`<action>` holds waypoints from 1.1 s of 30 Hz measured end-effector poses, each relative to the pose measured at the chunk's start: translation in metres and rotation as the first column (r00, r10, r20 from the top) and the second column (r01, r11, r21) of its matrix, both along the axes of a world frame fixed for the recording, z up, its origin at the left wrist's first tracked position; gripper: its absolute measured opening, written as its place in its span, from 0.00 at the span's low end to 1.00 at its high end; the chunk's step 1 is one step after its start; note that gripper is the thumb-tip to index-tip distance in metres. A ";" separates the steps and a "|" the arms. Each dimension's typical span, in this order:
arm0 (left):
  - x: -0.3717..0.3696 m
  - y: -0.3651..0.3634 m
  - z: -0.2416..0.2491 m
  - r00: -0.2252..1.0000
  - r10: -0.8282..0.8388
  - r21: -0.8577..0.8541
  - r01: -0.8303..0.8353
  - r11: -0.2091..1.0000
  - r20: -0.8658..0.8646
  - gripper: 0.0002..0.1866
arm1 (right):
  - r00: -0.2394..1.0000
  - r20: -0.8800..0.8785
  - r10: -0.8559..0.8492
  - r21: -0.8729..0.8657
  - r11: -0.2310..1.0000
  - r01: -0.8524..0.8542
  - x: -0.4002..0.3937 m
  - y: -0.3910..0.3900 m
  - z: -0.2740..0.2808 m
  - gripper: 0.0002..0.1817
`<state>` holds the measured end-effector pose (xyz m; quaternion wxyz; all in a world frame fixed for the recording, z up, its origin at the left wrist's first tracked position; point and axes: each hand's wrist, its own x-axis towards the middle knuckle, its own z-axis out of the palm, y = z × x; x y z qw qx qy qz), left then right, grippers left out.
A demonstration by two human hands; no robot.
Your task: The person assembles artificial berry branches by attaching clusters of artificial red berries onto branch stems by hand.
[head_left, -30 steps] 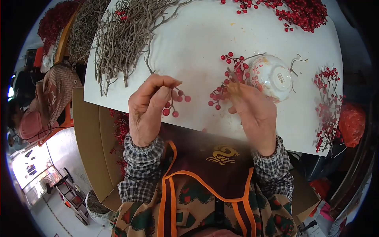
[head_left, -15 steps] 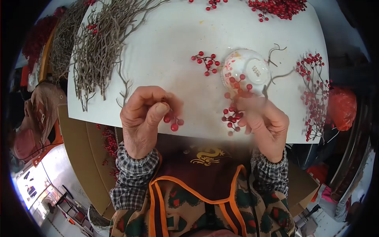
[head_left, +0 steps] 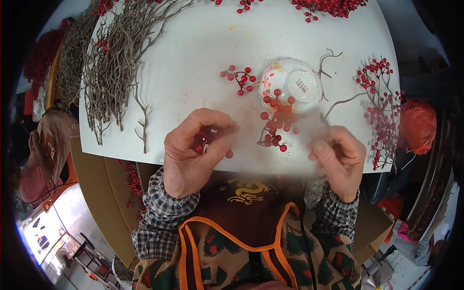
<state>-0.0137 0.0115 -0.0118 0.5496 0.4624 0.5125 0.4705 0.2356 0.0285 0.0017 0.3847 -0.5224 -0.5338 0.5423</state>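
Observation:
My left hand (head_left: 200,152) is curled closed around a small sprig of red berries (head_left: 208,137); some berries show through the loop of thumb and fingers. My right hand (head_left: 340,159) is pinched, with a thin grey-brown twig (head_left: 344,101) running up from near its fingertips. A cluster of red berries (head_left: 274,124) is between the hands, in front of an upturned white bowl (head_left: 290,87). Haze blurs the area beside the right fingertips, so how the cluster joins the twig cannot be made out. Another berry sprig (head_left: 239,79) lies left of the bowl.
Bare twigs (head_left: 108,72) are heaped on the table's left side, with one single twig (head_left: 144,121) apart. Berry branches (head_left: 379,111) lie at the right edge and a berry pile (head_left: 331,6) at the far edge. A cardboard box (head_left: 104,193) stands below the left edge.
My left hand has moved right and curled further around its berries. The right hand has shifted slightly right and down, away from the berry cluster. The whole view has shifted slightly.

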 end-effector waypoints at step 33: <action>0.011 0.010 -0.003 0.996 -0.059 0.019 0.060 0.998 -0.064 0.09 | 0.872 0.446 -0.204 0.471 0.881 -0.035 -0.016 0.041 -0.007 0.09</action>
